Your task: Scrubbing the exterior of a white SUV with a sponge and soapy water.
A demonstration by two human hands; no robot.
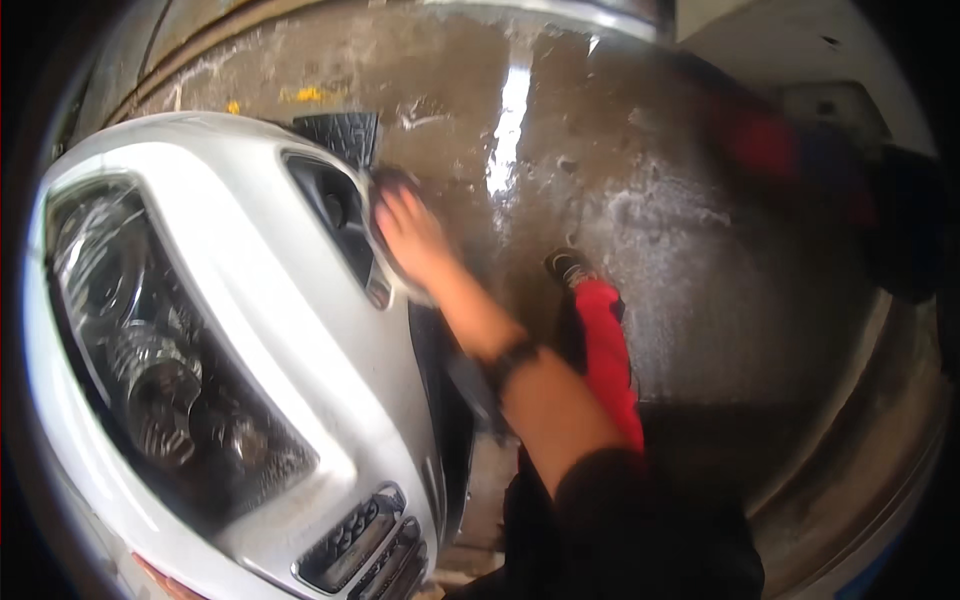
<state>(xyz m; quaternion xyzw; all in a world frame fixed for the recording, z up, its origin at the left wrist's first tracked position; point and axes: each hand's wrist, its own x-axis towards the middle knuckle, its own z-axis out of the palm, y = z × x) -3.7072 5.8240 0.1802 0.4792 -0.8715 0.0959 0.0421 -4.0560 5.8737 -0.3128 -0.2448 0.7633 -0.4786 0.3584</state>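
Note:
My right hand [411,236] reaches to the lower bumper edge of a silver-white car [285,300], beside the dark fog-lamp recess [330,202]. Under its fingers is a dark, blurred pad [394,180], perhaps a sponge or cloth, against the bumper. A black band circles that forearm. At the bottom left, only some fingers of my left hand [161,577] show, at the car's front surface; the rest is hidden or out of view. The headlamp [165,360] and chrome-edged grille [360,540] lie between the hands, with droplets on the headlamp.
The concrete floor [450,90] looks wet and reflects light. A dark flap [341,135] sticks out by the bumper. My shoe [566,266] and red-and-black trouser leg [607,337] stand right of the car. Blurred red and dark shapes [765,146] are at the upper right.

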